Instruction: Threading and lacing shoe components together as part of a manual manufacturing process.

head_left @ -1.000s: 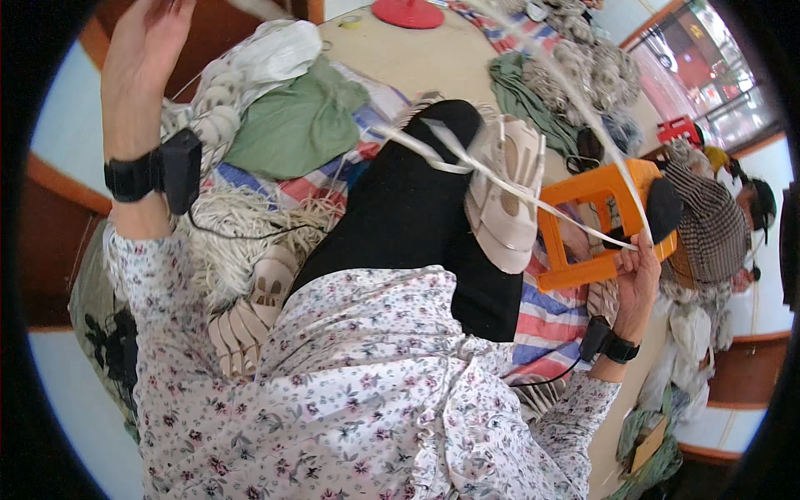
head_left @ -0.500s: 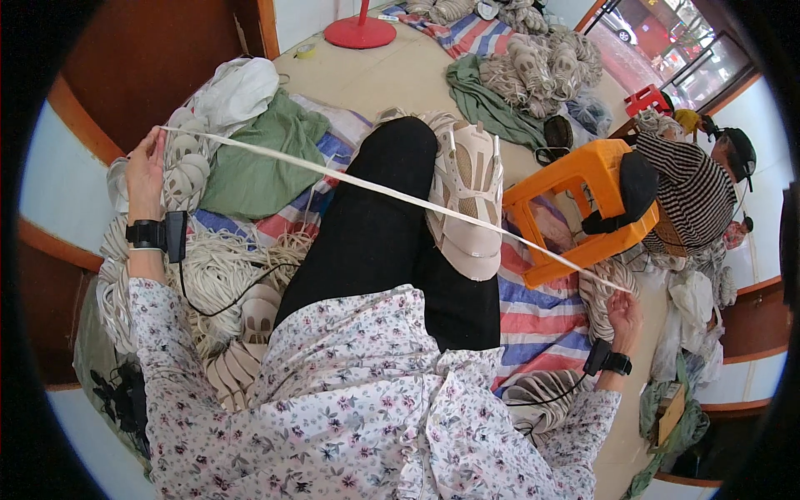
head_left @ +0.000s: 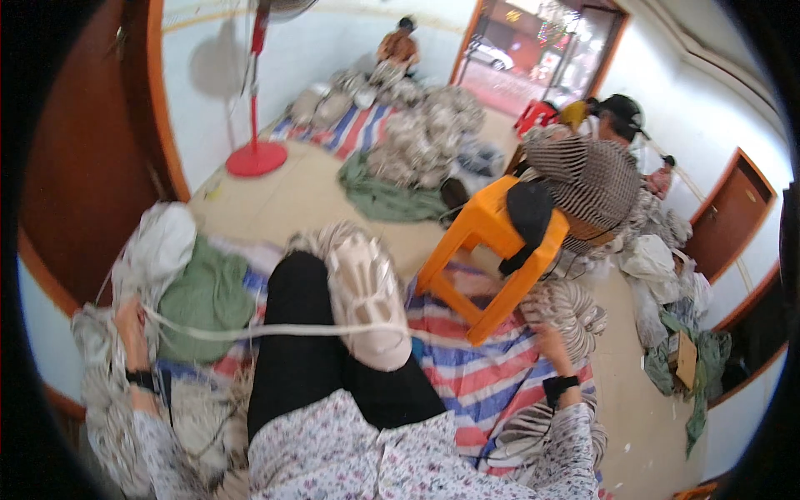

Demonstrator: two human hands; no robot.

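The left hand [head_left: 132,321] is raised at the left, fingers closed on a pale cord [head_left: 275,331]. The cord is stretched across the cream sandal [head_left: 364,296] on the crossed leg. The right hand [head_left: 552,343] is lowered over the striped mat [head_left: 475,375]; its fingers' state cannot be told.

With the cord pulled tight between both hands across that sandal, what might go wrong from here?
1. The cord runs taut across the sandal; it may slip off the sole and go slack.
2. The left hand sits amid heaped cord bundles, where loose strands might snag the line.
3. The right hand works close to the orange stool; a wider pull might knock its leg.
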